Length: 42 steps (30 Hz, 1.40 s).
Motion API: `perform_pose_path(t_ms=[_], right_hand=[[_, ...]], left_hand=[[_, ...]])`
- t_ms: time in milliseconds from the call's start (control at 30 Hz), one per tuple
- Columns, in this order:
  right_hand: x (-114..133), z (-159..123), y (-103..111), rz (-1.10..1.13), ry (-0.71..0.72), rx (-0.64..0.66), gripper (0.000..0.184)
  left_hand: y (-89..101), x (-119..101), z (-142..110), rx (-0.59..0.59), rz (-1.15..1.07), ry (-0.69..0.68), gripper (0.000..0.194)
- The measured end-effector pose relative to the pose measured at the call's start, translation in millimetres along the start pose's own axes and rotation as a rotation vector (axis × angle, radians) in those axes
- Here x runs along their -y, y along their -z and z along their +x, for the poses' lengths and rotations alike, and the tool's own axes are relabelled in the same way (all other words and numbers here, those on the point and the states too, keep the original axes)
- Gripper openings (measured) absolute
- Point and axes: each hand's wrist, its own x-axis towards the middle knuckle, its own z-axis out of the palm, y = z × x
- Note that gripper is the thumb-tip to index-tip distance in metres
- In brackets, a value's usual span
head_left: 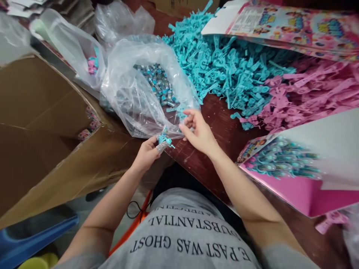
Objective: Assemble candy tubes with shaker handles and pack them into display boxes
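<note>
At the dark-red table (221,119), bent left fingers (152,141) pinch a teal piece (168,141); right fingers (187,131) curl, their grip unclear.

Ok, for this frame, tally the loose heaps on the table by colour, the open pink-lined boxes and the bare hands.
Turquoise heap: 1
Pink heap: 1
Open pink-lined box: 1
Bare hands, left hand and right hand: 2
Total: 5

Turquoise plastic pieces (207,63) fill the far middle, bright pink ones (314,93) to their right; the counter (218,119) is dark reddish brown (scuffed paler in spots), the near shirt (182,231) grey with black lettering.
</note>
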Motion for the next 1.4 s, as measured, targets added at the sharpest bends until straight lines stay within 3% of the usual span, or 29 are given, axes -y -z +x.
perform_pose_path(t_ms=[100, 233, 300, 367, 500, 600, 700, 767, 867, 967, 1033, 1133, 1233, 1400], right_hand=[[-2, -67, 25, 0.404, -0.049, 0.062, 0.042], [-2, -113, 48, 0.389, -0.048, 0.021, 0.031], [0, -122, 60, 0.321, -0.054, -0.008, 0.029], [1, -131, 73, 0.302, -0.139, -0.026, 0.029], [4, -162, 92, 0.235, -0.357, -0.057, 0.048], [3, -191, 103, 0.25, -0.325, -0.158, 0.049], [4, -219, 119, 0.273, -0.199, -0.248, 0.071], [10, -240, 139, 0.208, -0.132, -0.278, 0.049], [16, -275, 185, 0.044, -0.105, -0.469, 0.02], [4, -303, 228, -0.156, -0.164, -0.642, 0.018], [-17, -309, 242, -0.284, -0.205, -0.572, 0.02], [-54, -302, 244, -0.406, -0.22, -0.426, 0.026], [-73, -291, 241, -0.536, -0.256, -0.347, 0.031], [-65, -280, 247, -0.685, -0.215, -0.096, 0.025]], left_hand=[[-15.1, 1, 0, 0.124, -0.045, 0.026, 0.05], [-44.5, 2, 1, 0.286, 0.027, -0.025, 0.041], [-57.4, 0, -1, 0.323, 0.134, -0.151, 0.032], [-67.2, -4, -4, 0.335, 0.312, -0.359, 0.022], [-82.7, -17, -11, 0.399, 0.623, -0.758, 0.009], [-101.9, -19, -15, 0.477, 0.684, -0.826, 0.006], [-133.8, -16, -21, 0.631, 0.675, -0.754, 0.03], [-161.0, -16, -23, 0.748, 0.68, -0.757, 0.05], [-207.3, -27, -15, 0.756, 0.723, -0.995, 0.065], [-254.4, -40, 10, 0.799, 0.825, -1.26, 0.052], [-281.2, -42, 26, 0.928, 0.949, -1.327, 0.044], [-305.9, -35, 39, 1.059, 1.114, -1.312, 0.04], [-311.8, -27, 44, 1.086, 1.176, -1.244, 0.036], [-311.5, -31, 43, 1.146, 1.093, -1.088, 0.033]])
